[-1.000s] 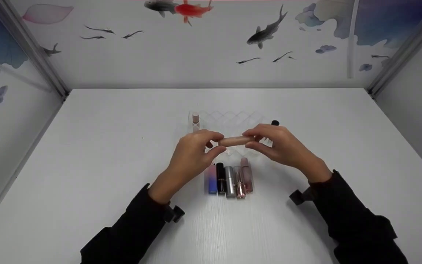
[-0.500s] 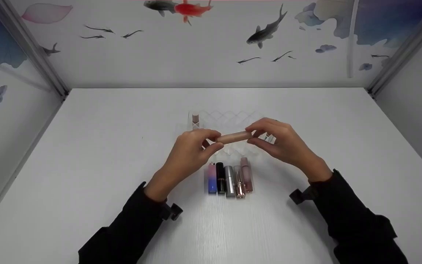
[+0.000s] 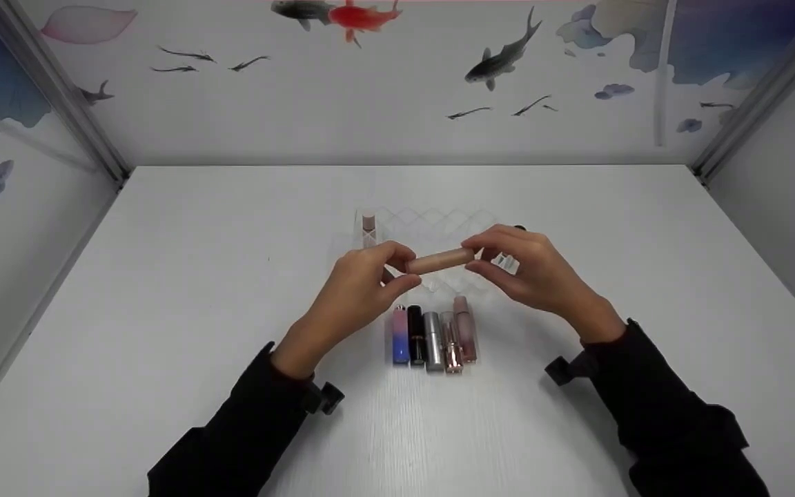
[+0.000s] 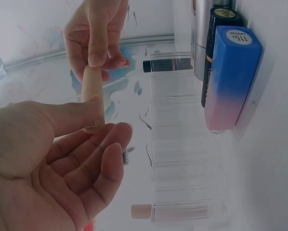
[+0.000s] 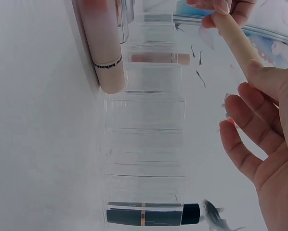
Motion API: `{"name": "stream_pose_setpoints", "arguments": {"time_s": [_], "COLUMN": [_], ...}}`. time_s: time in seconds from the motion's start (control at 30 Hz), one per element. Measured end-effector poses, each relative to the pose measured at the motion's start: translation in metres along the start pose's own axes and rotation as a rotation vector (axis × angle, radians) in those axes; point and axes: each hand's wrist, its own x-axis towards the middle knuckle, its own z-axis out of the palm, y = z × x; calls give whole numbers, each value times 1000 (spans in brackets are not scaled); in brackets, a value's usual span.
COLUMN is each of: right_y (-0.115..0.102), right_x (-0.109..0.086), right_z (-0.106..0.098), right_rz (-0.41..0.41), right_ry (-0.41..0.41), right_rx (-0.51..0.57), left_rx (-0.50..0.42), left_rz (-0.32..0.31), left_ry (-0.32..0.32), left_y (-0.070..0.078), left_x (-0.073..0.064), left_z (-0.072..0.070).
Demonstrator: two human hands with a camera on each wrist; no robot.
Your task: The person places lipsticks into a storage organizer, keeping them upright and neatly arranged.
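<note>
Between my two hands a slim beige cosmetic tube point(image 3: 441, 261), like a lipstick or concealer, is held over the table, its right end slightly higher in the head view. My left hand point(image 3: 364, 281) pinches its left end between thumb and fingers; a round label shows at that end in the left wrist view. At the other end, the fingertips of my right hand point(image 3: 518, 266) pinch the tube. Below and behind the hands stands a clear divided organizer point(image 3: 432, 221). It holds a pink-capped tube point(image 3: 368, 224) at its left end and a black lipstick point(image 5: 153, 215) at its right.
Several lipsticks lie side by side in front of the organizer: a pink-blue one point(image 3: 400, 336), a black one point(image 3: 416, 336), a silver one point(image 3: 433, 342), a rose-gold one point(image 3: 450, 345) and a dusty pink tube point(image 3: 465, 330). White table point(image 3: 197, 310) surrounds them, with printed panels behind and beside.
Over the past second both hands have shifted slightly left with the beige tube, and its right end has risen a little. The last half second shows almost no movement.
</note>
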Motion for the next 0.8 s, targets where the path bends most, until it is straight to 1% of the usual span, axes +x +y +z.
{"name": "stream_pose_setpoints", "arguments": {"time_s": [0.1, 0.2, 0.33, 0.4, 0.53, 0.63, 0.73, 0.8], "right_y": [0, 0, 0, 1, 0, 0, 1, 1], "right_x": [0, 0, -1, -1, -2, -3, -2, -2], "right_z": [0, 1, 1, 1, 1, 1, 2, 2], "right_rz": [-4, -4, 4, 14, 41, 56, 55, 48], "right_ry": [5, 0, -10, -17, -39, -52, -63, -67], "right_rx": [15, 17, 15, 11, 4, 7, 16, 23], "left_rx": [10, 44, 83, 89, 81, 77, 73, 71], "left_rz": [26, 49, 68, 71, 56, 47, 44, 41], "left_ry": [20, 48, 78, 84, 69, 33, 1, -4], "left_y": [0, -1, -1, -1, -1, 0, 1, 1], "left_x": [0, -1, -1, -2, -1, -1, -1, -1], "left_z": [0, 0, -1, -1, 0, 0, 0, -1]}}
